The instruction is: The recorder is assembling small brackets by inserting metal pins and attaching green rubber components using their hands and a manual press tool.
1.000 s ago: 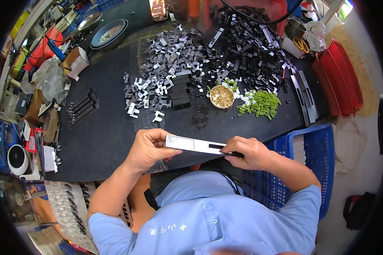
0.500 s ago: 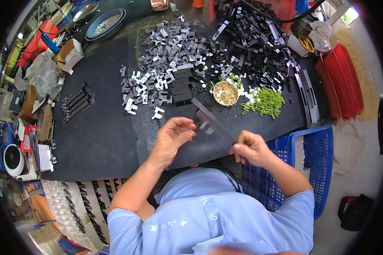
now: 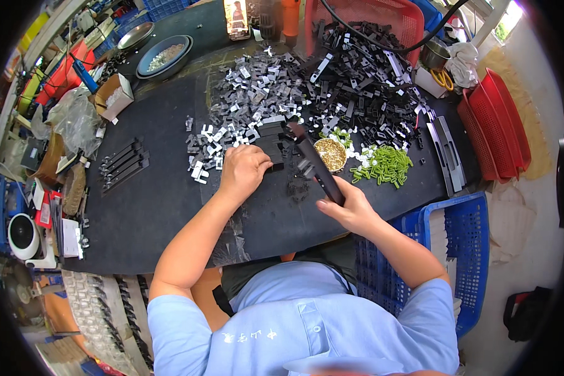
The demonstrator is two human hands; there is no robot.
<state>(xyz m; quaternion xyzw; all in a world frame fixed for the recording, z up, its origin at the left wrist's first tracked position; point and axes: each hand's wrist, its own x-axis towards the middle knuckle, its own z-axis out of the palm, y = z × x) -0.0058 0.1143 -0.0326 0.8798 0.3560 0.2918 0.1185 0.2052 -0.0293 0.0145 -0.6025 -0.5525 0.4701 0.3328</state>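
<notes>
My right hand (image 3: 356,210) is closed around the near end of a long dark bar (image 3: 319,168), which slants up and left over the table. Small light-grey prongs stick out from the bar's left side. My left hand (image 3: 242,171) is at the near edge of a pile of grey and white plastic clips (image 3: 254,88), its fingers pinched together. Whatever lies between those fingertips is hidden. Right beside them is a stack of dark bars (image 3: 271,139). Just right of the held bar stands a round dish of tiny gold-coloured parts (image 3: 331,155).
Green oblong pieces (image 3: 385,166) lie right of the dish. Behind them spreads a heap of black parts (image 3: 370,81) before a red basket (image 3: 404,15). Several finished-looking dark strips (image 3: 125,164) lie at left. A blue crate (image 3: 476,250) stands by my right arm.
My left hand has moved forward and left from the bar to the clips, and its fingers have closed. The right hand has moved forward slightly, turning the bar more upright. The view has shifted.
</notes>
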